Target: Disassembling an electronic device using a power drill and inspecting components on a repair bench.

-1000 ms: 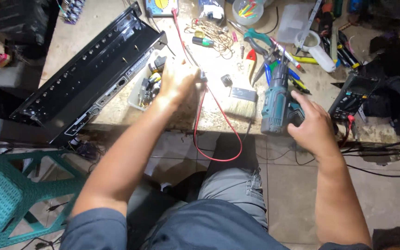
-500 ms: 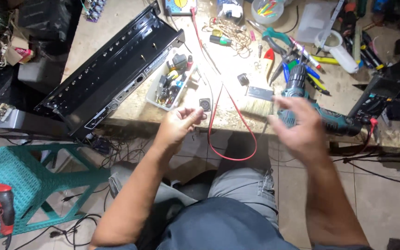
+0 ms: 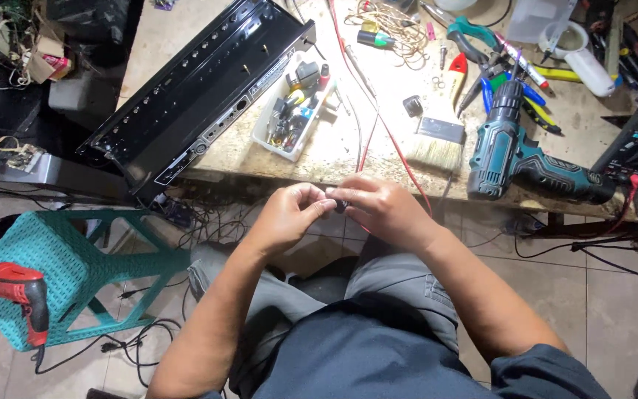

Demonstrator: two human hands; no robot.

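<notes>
A person seated at a cluttered workshop table [image 3: 186, 44] brings both hands together just below its near edge, over the lap. The left hand [image 3: 289, 218] and right hand [image 3: 382, 210] meet fingertip to fingertip, pinched on a small dark part [image 3: 340, 202] held between them; what the part is cannot be told. It sits at the meeting point of the two hands, equally close to each, the left reaching in from one side and the right from the other. A red wire [image 3: 400, 159] runs down off the table past the right hand. On the table beyond lie a paintbrush [image 3: 437, 144], a teal cordless drill [image 3: 515, 159], a white parts tray [image 3: 293, 111] and a long black chassis [image 3: 201, 96].
</notes>
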